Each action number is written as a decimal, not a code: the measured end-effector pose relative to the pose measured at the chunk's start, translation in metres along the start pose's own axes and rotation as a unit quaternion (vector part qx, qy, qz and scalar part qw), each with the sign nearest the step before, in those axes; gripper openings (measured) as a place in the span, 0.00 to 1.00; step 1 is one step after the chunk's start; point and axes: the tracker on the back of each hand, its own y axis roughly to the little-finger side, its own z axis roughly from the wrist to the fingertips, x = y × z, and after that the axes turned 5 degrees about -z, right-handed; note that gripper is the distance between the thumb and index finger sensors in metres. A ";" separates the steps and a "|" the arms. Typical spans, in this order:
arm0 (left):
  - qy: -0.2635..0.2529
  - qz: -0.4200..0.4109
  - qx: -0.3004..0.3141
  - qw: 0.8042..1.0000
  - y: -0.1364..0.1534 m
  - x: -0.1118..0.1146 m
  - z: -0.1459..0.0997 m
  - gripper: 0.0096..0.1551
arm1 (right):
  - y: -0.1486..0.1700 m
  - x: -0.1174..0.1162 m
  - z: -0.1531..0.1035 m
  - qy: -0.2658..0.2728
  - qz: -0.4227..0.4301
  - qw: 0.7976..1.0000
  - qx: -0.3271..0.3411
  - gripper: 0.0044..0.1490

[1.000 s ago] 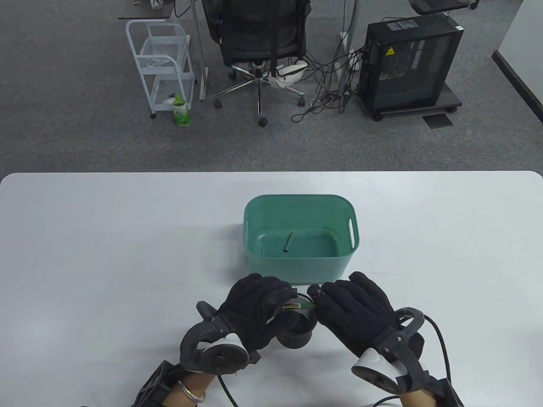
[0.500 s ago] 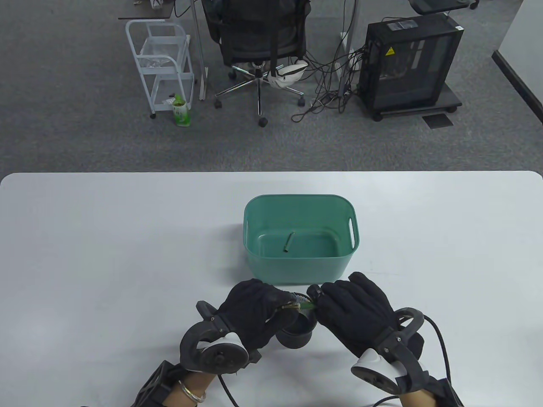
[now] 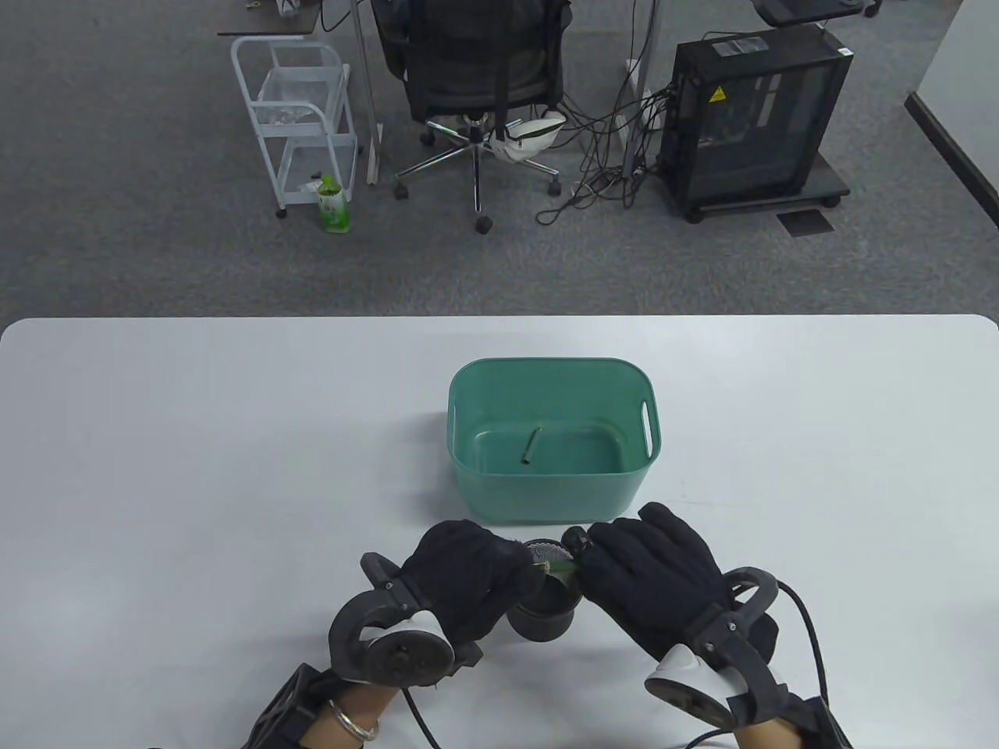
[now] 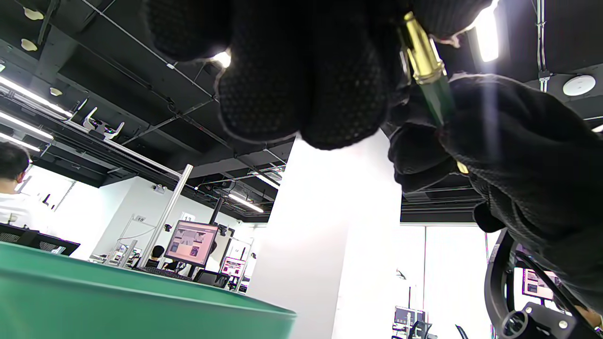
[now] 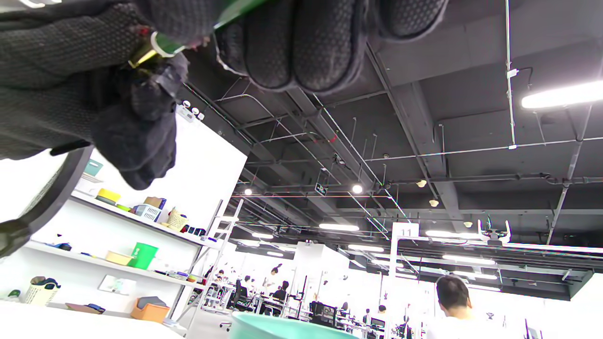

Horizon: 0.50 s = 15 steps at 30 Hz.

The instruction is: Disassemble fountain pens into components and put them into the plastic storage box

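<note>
Both the black-gloved left hand (image 3: 468, 573) and right hand (image 3: 652, 573) pinch a slim green fountain pen with a gold metal band (image 4: 431, 80) over a black cup (image 3: 546, 612), just near of the green plastic storage box (image 3: 550, 499).

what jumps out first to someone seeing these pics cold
Two black-gloved hands, left hand and right hand, meet at the table's near edge, both gripping a green and gold pen above a small black cup. Just behind them sits a teal box with one slim pen part lying on its floor.
</note>
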 end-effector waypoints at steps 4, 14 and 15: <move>-0.003 0.000 0.000 1.000 0.000 0.000 0.000 0.30 | -0.001 0.000 0.000 0.001 0.000 1.000 0.001 0.27; 0.000 0.000 -0.001 1.000 0.001 0.000 -0.001 0.31 | 0.000 0.000 0.000 0.001 -0.001 1.000 0.000 0.27; 0.002 -0.001 0.000 1.000 0.001 0.000 -0.001 0.32 | 0.000 0.000 0.000 0.001 -0.002 1.000 -0.001 0.27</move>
